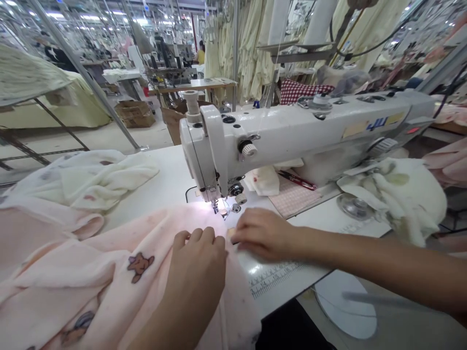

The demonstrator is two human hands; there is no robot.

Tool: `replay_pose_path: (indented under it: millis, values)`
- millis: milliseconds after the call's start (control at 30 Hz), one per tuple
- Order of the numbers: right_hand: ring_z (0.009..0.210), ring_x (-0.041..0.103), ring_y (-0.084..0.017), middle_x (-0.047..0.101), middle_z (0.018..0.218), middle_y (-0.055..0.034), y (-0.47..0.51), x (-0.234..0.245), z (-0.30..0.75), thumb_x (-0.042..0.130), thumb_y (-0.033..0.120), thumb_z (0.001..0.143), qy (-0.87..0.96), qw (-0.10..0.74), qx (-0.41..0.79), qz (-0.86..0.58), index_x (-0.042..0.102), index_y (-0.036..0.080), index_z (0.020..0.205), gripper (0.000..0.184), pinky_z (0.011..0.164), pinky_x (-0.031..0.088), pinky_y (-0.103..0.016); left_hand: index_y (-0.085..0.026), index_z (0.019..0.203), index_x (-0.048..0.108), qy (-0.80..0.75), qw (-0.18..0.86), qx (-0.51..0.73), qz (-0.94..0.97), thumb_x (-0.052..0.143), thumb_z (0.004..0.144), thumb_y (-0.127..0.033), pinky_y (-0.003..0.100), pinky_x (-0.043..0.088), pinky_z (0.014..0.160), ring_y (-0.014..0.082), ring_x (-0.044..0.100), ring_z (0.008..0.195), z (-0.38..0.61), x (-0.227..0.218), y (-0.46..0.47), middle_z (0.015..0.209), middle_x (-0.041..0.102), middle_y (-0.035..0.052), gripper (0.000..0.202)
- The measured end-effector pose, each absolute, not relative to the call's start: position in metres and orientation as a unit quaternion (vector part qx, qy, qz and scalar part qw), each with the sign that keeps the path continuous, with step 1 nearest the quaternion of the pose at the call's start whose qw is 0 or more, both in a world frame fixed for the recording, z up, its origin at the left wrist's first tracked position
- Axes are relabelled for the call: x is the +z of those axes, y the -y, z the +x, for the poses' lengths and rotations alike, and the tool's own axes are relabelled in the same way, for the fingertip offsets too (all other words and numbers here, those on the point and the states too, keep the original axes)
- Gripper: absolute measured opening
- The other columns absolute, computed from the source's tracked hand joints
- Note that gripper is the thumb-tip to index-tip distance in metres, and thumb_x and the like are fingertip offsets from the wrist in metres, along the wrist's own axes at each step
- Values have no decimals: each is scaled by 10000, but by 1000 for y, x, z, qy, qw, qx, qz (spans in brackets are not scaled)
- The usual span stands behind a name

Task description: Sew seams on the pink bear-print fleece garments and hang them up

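A soft pink fabric piece (pixel 153 228) with printed brown animals spreads over the left of the sewing table and runs up to the needle. My left hand (pixel 199 262) lies on it just in front of the presser foot (pixel 215 206), fingers curled into the cloth. At the cloth's right edge my right hand (pixel 264 236) is closed, thumb and fingers pressed together; what it pinches is hidden and slightly blurred. The white sewing machine (pixel 284 131) stands right behind both hands, its lamp lighting the needle area.
Cream printed fabric (pixel 109 175) lies at the table's left. Red-handled thread snips (pixel 297 180) rest on a pink checked cloth (pixel 292 197) under the machine arm. More cream cloth (pixel 401 189) is bunched at the right. A printed ruler (pixel 277 277) runs along the table's front edge.
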State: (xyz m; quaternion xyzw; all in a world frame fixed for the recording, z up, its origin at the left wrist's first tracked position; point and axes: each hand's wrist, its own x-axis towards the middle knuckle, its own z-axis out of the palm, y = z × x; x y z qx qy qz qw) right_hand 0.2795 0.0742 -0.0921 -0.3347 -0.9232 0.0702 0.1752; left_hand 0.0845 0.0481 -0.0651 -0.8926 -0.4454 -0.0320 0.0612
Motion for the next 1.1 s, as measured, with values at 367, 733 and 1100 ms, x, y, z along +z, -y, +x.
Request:
replay_pose_path:
  millis: [367,733,1100]
  values:
    - [1110,508,-147,638,1109,-26,-46,-98,278,420,354,964,974,162,51,-148,606,143,992,283,844,375,-312,-65,919,626,296,187,-134,-927,418,779,-43,454,454,835,279,551,891,75,-95,-47,963,615,151,253]
    - [1140,497,-150,637,1110,-22,-62,-98,276,406,326,972,971,159,18,-179,601,136,997,274,835,379,-308,-180,1089,565,355,-73,-201,-910,391,921,-233,438,439,928,218,530,1030,54,-100,-77,1125,581,74,248]
    - [1139,504,-163,641,1093,-26,-65,-99,275,440,314,955,969,160,35,-183,610,135,969,248,845,386,-308,-186,920,642,356,-86,-201,-909,434,893,-187,395,475,826,209,547,948,63,-97,-91,1021,630,48,209]
